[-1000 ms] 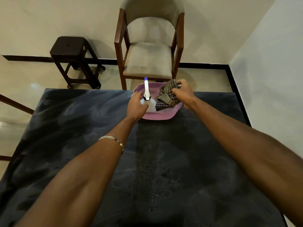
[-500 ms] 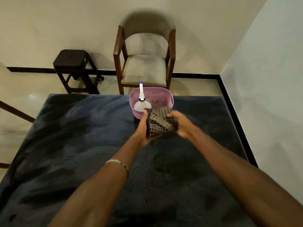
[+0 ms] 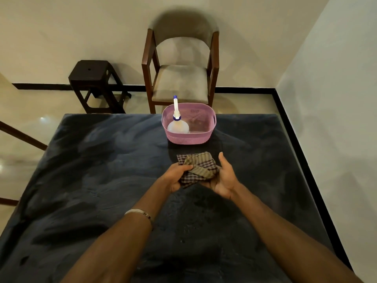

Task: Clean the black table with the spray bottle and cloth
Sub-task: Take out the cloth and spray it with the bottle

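Observation:
A crumpled checked cloth (image 3: 199,168) is held above the black table (image 3: 91,180), a little in front of the pink basket (image 3: 188,137). My left hand (image 3: 177,176) grips its left side with thumb on top. My right hand (image 3: 225,178) cradles its right side, palm turned inward and thumb raised. The spray bottle (image 3: 177,123), white with a blue-tipped nozzle, stands upright in the left part of the basket. The table top looks dusty, with smears and small specks.
A wooden chair (image 3: 181,78) with a grey seat stands behind the table's far edge. A dark stool (image 3: 91,82) sits on the floor to its left. A white wall (image 3: 336,99) runs close along the table's right side.
Both hands lifted the cloth out of the basket and drew it toward me over the table. My left hand left the spray bottle, which stays in the basket.

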Available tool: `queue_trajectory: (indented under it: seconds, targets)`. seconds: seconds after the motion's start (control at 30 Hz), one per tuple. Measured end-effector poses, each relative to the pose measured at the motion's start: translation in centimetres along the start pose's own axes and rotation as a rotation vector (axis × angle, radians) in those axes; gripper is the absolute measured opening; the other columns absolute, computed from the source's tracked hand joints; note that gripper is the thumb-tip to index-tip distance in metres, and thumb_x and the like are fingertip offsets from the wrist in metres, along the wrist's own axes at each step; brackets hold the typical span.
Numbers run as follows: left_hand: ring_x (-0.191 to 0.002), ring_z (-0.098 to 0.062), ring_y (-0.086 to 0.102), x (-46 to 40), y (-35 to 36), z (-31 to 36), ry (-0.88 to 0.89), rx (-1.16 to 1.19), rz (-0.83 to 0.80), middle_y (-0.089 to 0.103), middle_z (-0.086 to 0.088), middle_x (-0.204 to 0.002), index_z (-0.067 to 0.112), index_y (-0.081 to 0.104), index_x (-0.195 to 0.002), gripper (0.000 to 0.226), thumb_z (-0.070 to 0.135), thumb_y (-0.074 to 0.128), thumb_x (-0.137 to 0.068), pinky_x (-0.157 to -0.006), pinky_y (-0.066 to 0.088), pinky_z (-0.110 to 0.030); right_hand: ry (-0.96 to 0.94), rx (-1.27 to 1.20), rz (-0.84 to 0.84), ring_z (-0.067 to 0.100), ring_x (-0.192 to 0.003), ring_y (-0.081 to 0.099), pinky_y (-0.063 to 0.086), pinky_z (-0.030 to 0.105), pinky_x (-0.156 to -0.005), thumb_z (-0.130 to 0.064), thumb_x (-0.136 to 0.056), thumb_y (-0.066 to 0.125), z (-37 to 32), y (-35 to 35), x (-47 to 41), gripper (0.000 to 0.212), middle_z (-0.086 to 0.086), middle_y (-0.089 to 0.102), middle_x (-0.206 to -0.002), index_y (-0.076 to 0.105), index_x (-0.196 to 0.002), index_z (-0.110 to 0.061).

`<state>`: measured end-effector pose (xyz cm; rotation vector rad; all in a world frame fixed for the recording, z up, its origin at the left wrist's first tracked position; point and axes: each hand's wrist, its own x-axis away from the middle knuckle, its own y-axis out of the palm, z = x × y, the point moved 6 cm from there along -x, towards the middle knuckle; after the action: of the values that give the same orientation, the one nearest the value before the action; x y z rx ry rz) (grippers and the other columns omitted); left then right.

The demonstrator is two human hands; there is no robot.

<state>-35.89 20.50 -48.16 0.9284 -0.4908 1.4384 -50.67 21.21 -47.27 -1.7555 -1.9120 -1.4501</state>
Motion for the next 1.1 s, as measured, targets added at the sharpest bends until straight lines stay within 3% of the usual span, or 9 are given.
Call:
queue_trajectory:
  seconds: [0.13,0.27,0.4,0.57,0.7,0.77,0.9,1.03,1.1]
  targets:
    - [-0.095,-0.028,0.070,0.8,0.4,0.5,0.018,0.123,-0.093,0.071,-0.017,-0.111,0.004,0.062,-0.120,0.028,0.005,0.060,-0.093,-0.070,0.061,-0.037,-0.085,-0.208,-0.017,0.036,-0.119,0.060,0.042,0.050,-0.110,-0.072,-0.094,0.026,0.3,-0.7,0.5,0.089,0.025,0.061,-0.132,0.062,-0.131,0.000]
    - [-0.091,-0.026,0.069,1.4,2.1,0.9,0.064,0.191,-0.147,0.071,-0.014,-0.104,0.005,0.064,-0.117,0.024,0.005,0.060,-0.093,-0.070,0.061,-0.036,-0.126,-0.378,0.037,0.033,-0.123,0.057,0.035,0.050,-0.115,-0.067,-0.096,0.031,2.9,-0.2,-0.4,0.076,0.018,0.064,-0.130,0.056,-0.141,-0.010]
    - [-0.100,-0.027,0.068,1.1,2.4,1.0,0.113,0.142,-0.072,0.071,-0.014,-0.109,0.005,0.065,-0.116,0.025,0.002,0.061,-0.092,-0.083,0.057,-0.041,-0.149,-0.438,0.041,0.036,-0.119,0.060,0.047,0.050,-0.101,-0.057,-0.098,0.029,2.0,2.5,-0.7,0.066,0.020,0.067,-0.125,0.064,-0.131,-0.011]
    - [-0.103,-0.025,0.067,0.2,0.6,2.1,0.274,-0.040,0.094,0.071,-0.012,-0.109,0.006,0.067,-0.114,0.024,0.002,0.064,-0.090,-0.092,0.055,-0.041,-0.163,-0.448,0.030,0.039,-0.129,0.054,0.037,0.054,-0.112,-0.056,-0.098,0.029,0.9,3.9,-1.7,0.068,0.022,0.060,-0.135,0.059,-0.137,-0.009]
    - [-0.094,-0.027,0.069,-0.3,-1.4,4.0,0.379,-0.193,0.185,0.073,-0.013,-0.096,0.008,0.070,-0.091,0.006,0.007,0.065,-0.090,-0.079,0.058,-0.040,-0.201,-0.474,0.025,0.042,-0.129,0.052,0.038,0.056,-0.111,-0.051,-0.100,0.026,-0.2,4.5,-2.5,0.066,0.026,0.059,-0.135,0.059,-0.135,-0.007]
    - [-0.092,-0.030,0.069,-0.7,-2.6,5.2,0.431,-0.287,0.269,0.073,-0.015,-0.092,0.010,0.072,-0.085,0.009,0.012,0.065,-0.091,-0.083,0.058,-0.046,-0.211,-0.485,0.033,0.043,-0.127,0.054,0.039,0.057,-0.110,-0.051,-0.100,0.026,-0.6,4.6,-2.7,0.065,0.026,0.060,-0.133,0.060,-0.134,-0.007]
    - [-0.096,-0.018,0.066,-1.2,-4.2,8.1,0.513,-0.393,0.394,0.071,-0.005,-0.104,0.015,0.070,-0.106,0.015,0.018,0.063,-0.093,-0.088,0.057,-0.039,-0.283,-0.513,0.105,0.035,-0.110,0.065,0.051,0.047,-0.090,-0.049,-0.101,0.030,-2.5,4.1,-2.4,0.055,0.015,0.072,-0.116,0.068,-0.121,-0.015]
    - [-0.114,-0.020,0.059,-1.2,-4.3,12.3,0.634,-0.593,0.453,0.062,-0.005,-0.125,0.012,0.054,-0.129,0.043,0.019,0.068,-0.089,-0.094,0.050,-0.034,-0.292,-0.581,0.188,0.036,-0.115,0.062,0.049,0.050,-0.094,-0.049,-0.101,0.036,-3.5,3.3,-2.3,0.053,0.016,0.065,-0.131,0.062,-0.134,-0.017]
    - [-0.123,-0.025,0.053,-1.9,-3.9,14.0,0.691,-0.776,0.460,0.054,-0.009,-0.136,0.011,0.045,-0.137,0.059,0.020,0.073,-0.086,-0.099,0.047,-0.037,-0.273,-0.589,0.226,0.036,-0.110,0.062,0.050,0.051,-0.088,-0.050,-0.101,0.037,-3.4,2.7,-2.2,0.053,0.017,0.064,-0.129,0.062,-0.134,-0.017]
